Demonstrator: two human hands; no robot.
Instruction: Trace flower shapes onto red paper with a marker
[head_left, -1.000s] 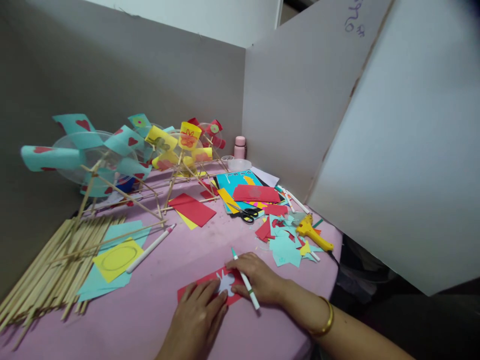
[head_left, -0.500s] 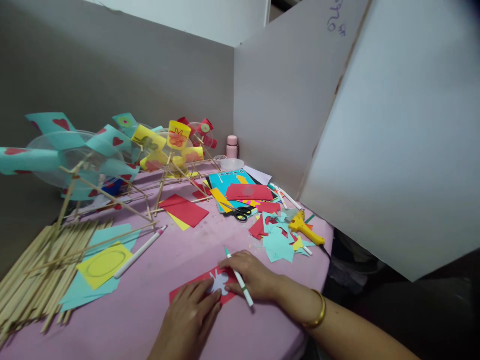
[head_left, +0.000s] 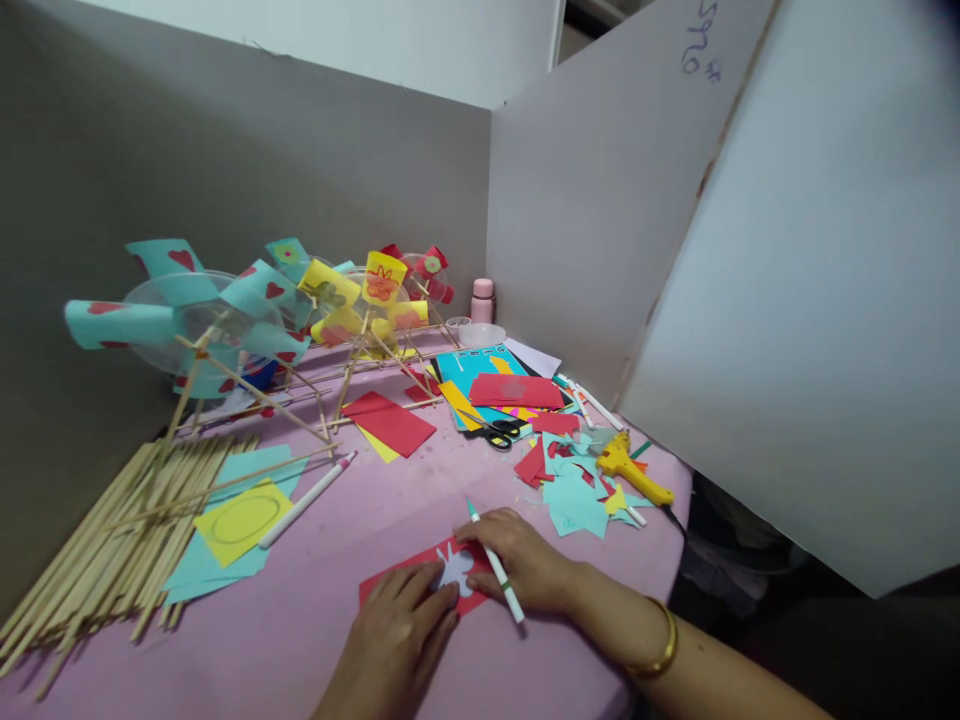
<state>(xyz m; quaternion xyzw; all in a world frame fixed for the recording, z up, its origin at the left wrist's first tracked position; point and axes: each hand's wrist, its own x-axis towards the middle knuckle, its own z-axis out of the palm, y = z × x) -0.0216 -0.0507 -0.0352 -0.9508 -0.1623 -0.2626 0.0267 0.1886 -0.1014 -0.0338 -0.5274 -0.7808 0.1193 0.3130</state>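
On the pink tablecloth in front of me lies a red paper strip with a pale butterfly-shaped paper cutout on top. My left hand rests flat on the strip's left part, its fingertips at the cutout's edge. My right hand is at the cutout's right side, pressing it with thumb and fingers. A white marker with a green tip is held in that hand, lying across the fingers with the tip pointing away from me. Both hands partly cover the red strip.
Paper pinwheels on stick frames stand at the back left, above a pile of wooden sticks. Scissors, paper scraps and a yellow glue gun lie to the right. A pink bottle stands behind.
The whole view has shifted, so everything appears slightly farther right and lower. My hands, the cutout and the marker keep nearly the same positions relative to one another.
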